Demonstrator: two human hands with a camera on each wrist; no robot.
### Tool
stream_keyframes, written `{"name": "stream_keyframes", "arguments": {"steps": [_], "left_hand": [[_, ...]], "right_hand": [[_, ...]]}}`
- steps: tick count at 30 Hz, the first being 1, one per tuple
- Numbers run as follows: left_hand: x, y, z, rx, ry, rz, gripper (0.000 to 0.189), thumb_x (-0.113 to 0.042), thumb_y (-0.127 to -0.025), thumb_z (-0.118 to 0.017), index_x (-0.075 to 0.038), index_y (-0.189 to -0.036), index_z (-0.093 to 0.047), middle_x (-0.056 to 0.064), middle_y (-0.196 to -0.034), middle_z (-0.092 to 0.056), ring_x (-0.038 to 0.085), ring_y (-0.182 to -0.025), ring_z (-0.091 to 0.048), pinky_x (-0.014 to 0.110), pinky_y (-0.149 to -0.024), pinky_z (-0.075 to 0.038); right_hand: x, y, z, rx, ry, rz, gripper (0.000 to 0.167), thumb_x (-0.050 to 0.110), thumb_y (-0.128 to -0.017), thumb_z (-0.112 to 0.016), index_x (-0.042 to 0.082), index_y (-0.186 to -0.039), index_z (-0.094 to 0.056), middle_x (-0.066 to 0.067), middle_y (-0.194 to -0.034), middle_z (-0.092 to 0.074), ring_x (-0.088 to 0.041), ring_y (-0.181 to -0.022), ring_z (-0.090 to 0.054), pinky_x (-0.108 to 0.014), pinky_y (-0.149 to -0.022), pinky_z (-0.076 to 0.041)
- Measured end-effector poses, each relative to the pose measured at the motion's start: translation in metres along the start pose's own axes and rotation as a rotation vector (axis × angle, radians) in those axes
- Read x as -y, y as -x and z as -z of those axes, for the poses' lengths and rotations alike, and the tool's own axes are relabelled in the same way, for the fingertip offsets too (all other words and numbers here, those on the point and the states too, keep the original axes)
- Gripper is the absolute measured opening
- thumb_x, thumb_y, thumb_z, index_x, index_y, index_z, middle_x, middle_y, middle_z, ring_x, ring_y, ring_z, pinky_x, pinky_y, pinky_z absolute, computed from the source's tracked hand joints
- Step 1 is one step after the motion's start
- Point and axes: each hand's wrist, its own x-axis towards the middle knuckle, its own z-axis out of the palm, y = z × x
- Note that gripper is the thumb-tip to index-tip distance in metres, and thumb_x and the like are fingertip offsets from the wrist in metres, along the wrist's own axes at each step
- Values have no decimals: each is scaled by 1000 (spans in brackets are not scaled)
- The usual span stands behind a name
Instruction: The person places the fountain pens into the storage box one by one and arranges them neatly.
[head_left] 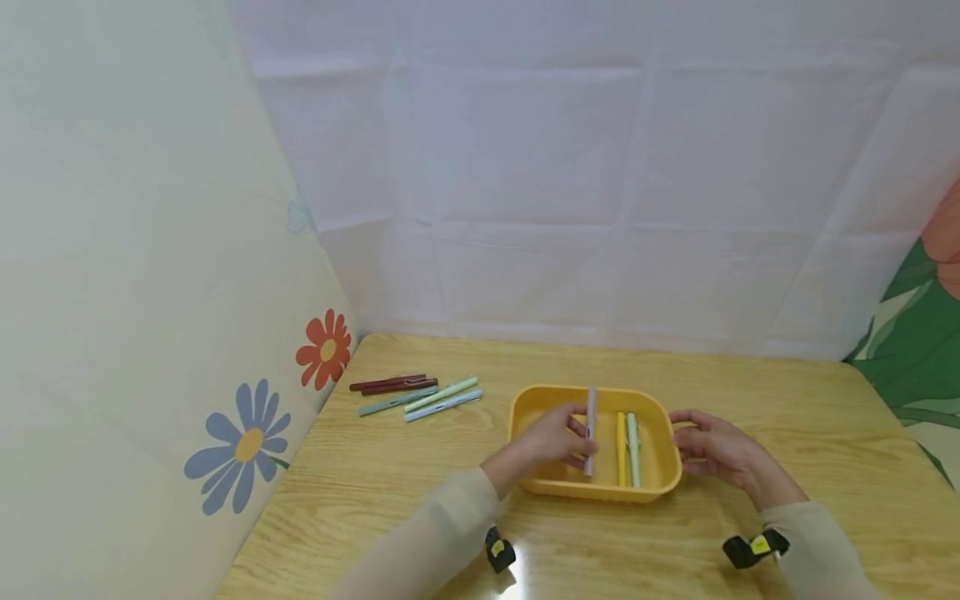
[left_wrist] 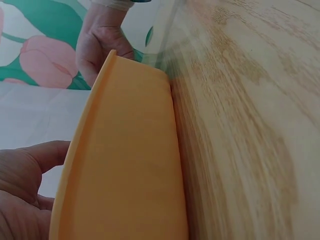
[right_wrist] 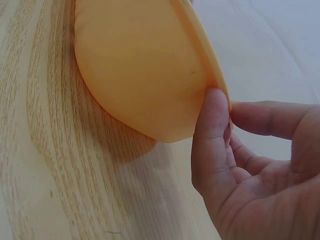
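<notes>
My left hand (head_left: 553,435) is over the left part of a yellow plastic tray (head_left: 566,493) and holds a light purple pen (head_left: 591,417) between thumb and fingers. Inside the tray, to the right of that pen, a yellow pen (head_left: 621,450) and a pale green pen (head_left: 633,450) lie side by side. With thumb and finger my right hand (head_left: 716,454) pinches the tray's right rim, which the right wrist view shows close up at the tray wall (right_wrist: 145,65). In the left wrist view the tray wall (left_wrist: 125,150) hides the pen and part of the left hand (left_wrist: 20,192).
Left of the tray, several pens lie loosely grouped on the wooden table (head_left: 315,500): dark red pens (head_left: 393,384), a teal pen (head_left: 397,402), a light green pen (head_left: 441,394) and a light blue pen (head_left: 444,406). A white cloth backdrop (head_left: 525,208) hangs behind the table.
</notes>
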Motion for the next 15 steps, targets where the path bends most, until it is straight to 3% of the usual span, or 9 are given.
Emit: {"name": "stream_keyframes", "arguments": {"steps": [15], "left_hand": [[4, -11, -12, -9, -51, 73, 67, 13, -85, -71, 3, -145, -44, 12, -99, -56, 24, -77, -66, 39, -67, -63]], "right_hand": [[0, 0, -1, -16, 3, -5, 55, 10, -99, -58, -5, -146, -34, -4, -99, -67, -17, -87, -65, -33, -75, -61]]}}
